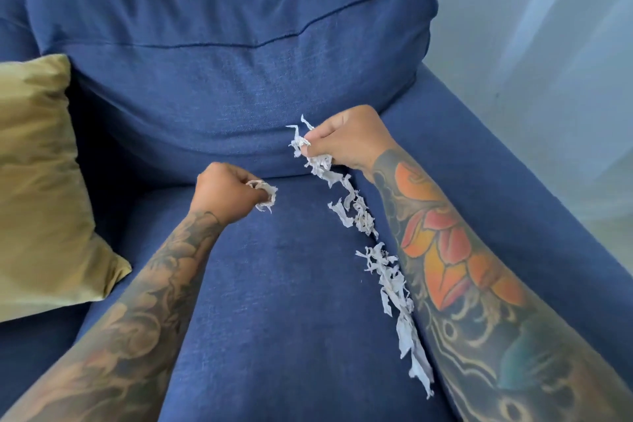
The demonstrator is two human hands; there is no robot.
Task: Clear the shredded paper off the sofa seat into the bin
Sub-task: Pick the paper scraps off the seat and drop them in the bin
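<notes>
A ragged line of shredded paper [380,257] lies along the right side of the blue sofa seat [274,284], running from the back cushion [222,86] toward the front edge, close beside the right forearm. A mustard throw pillow [37,181] leans at the seat's left end, well apart from the scraps. No writing or label is readable anywhere. The right hand [346,139] is fisted near the cushion crease, its fingers pressed together around a bunch of strips. The left hand [226,193], knuckles up, has its fingers curled in, pinching a small wad [265,193]. Both tattooed forearms reach forward over the seat.
</notes>
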